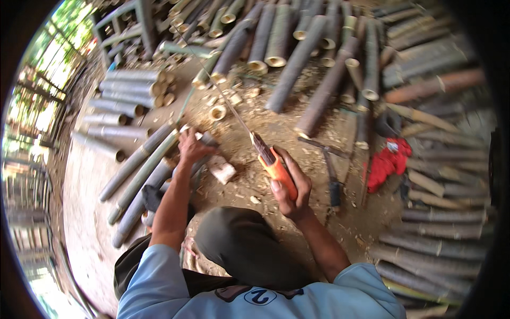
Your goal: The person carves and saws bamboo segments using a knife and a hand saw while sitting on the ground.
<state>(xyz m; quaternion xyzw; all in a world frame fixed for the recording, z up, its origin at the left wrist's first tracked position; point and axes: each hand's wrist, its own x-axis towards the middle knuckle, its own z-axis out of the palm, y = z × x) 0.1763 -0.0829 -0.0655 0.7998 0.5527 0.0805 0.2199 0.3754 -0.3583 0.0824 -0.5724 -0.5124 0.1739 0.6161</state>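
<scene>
In my right hand (pixel 293 186) is a hand saw, its orange handle (pixel 279 171) wrapped by my fingers. The long thin saw blade (pixel 229 103) points up and to the left, in the air over the chip-strewn ground. My left hand (pixel 192 147) is closed over a short grey bamboo piece (pixel 207 139), whose far side the hand partly hides. Just right of that hand lies a pale wooden block (pixel 221 169). Several bamboo poles (pixel 146 175) lie slanting beside my left forearm. A cut bamboo ring (pixel 217 112) sits on the ground beyond the block.
Cut bamboo tubes (pixel 287 64) are heaped at the far side, and more poles (pixel 441 242) are stacked at the right. A smaller pile (pixel 125 98) lies at the left. Right of my right hand are a dark-handled tool (pixel 333 181) and a red cloth (pixel 389 164).
</scene>
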